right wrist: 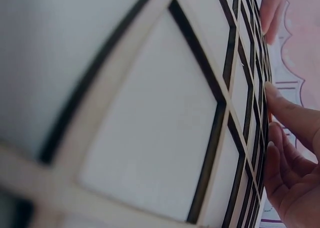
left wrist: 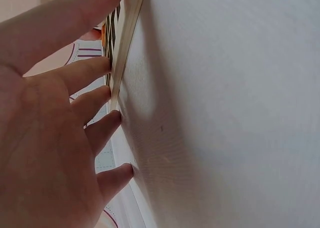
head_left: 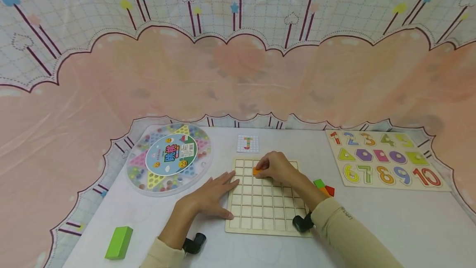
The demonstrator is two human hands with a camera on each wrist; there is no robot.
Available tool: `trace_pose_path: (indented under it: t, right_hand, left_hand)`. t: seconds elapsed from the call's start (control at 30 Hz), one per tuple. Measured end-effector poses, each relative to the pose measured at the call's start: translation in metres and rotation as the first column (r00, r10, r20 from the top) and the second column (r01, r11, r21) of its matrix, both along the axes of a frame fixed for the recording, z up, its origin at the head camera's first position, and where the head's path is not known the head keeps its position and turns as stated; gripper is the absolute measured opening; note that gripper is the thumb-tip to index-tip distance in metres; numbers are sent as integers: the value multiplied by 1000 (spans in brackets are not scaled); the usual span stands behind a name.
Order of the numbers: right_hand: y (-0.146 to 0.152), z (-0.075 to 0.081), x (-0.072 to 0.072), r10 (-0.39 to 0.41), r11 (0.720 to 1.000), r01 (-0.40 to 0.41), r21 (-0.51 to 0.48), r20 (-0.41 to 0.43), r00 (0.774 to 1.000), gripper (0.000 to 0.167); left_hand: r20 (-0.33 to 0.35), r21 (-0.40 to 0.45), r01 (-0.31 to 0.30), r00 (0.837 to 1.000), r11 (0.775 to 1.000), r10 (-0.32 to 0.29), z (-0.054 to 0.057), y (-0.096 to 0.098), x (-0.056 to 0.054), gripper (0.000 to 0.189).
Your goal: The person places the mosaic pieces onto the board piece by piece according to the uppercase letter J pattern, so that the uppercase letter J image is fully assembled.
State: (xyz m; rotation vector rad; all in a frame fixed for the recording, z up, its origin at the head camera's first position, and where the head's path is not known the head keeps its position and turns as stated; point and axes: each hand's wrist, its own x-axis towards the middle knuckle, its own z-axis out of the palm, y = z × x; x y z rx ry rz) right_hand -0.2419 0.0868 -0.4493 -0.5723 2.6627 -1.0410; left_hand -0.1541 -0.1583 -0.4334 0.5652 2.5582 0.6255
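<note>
A wooden grid board (head_left: pixel 246 232) with square cells lies flat in the middle of the table. Near its far edge my right hand (head_left: pixel 277 168) pinches a small orange block (head_left: pixel 256 171) between thumb and fingers, over a cell in the upper rows. In the right wrist view the thumb and curled fingers (right wrist: pixel 290 178) meet close at the board's surface. My left hand (head_left: pixel 212 195) is spread at the board's left side, its fingertips and thumb resting along that edge. The left wrist view shows those straight fingers (left wrist: pixel 102 133) against the board's rim.
A pattern card (head_left: pixel 247 143) lies beyond the board. Green, orange and red blocks (head_left: pixel 320 183) sit right of it, partly behind my right forearm. A round Chinese checkers box (head_left: pixel 169 193) is at left, a green block (head_left: pixel 119 243) at front left, a number puzzle (head_left: pixel 375 142) at right.
</note>
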Motion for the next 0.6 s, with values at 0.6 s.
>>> trace_pose_path:
  t: [0.6]
  right_hand:
    - [23,18,-1,118,993,-115,-34,89,989,28]
  left_hand:
    - [4,12,15,1000,1000,-15,-1,-2,-4,97]
